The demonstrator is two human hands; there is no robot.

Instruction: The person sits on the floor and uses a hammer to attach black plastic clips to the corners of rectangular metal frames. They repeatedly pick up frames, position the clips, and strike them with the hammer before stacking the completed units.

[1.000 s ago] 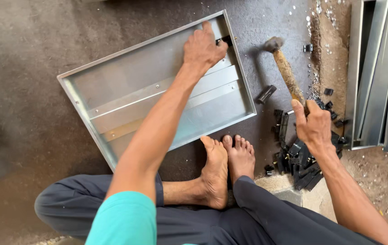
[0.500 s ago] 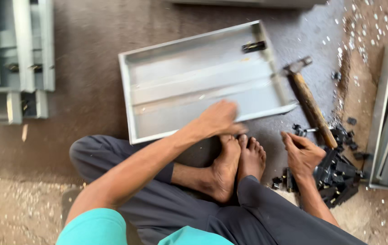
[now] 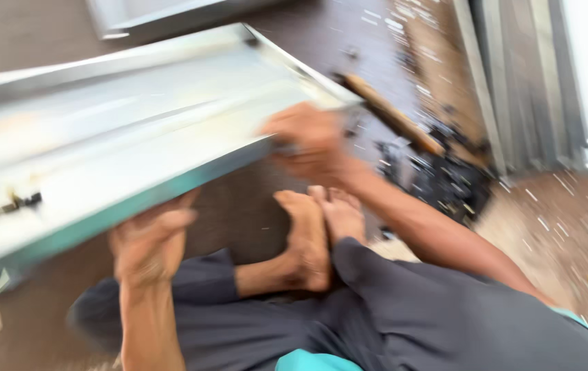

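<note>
The picture is motion-blurred. A large shallow metal tray point(image 3: 122, 130) with folded edges is lifted off the floor and tilted toward me. My left hand point(image 3: 149, 244) grips its near edge from below at the left. My right hand point(image 3: 307, 141) clasps the near edge close to the tray's right corner. A small dark latch point(image 3: 5, 206) sits on the tray's left part. My bare feet point(image 3: 314, 233) rest together on the floor under the tray.
A wooden-handled hammer point(image 3: 393, 117) lies on the floor right of the tray, beside a heap of small black parts point(image 3: 445, 178). Metal frames point(image 3: 514, 82) stand at the right. Another metal panel point(image 3: 170, 14) lies at the top.
Both hands moved onto the tray's near edge and lifted it from the floor, tilting it. My right hand left the pile of black parts. The view swung sharply.
</note>
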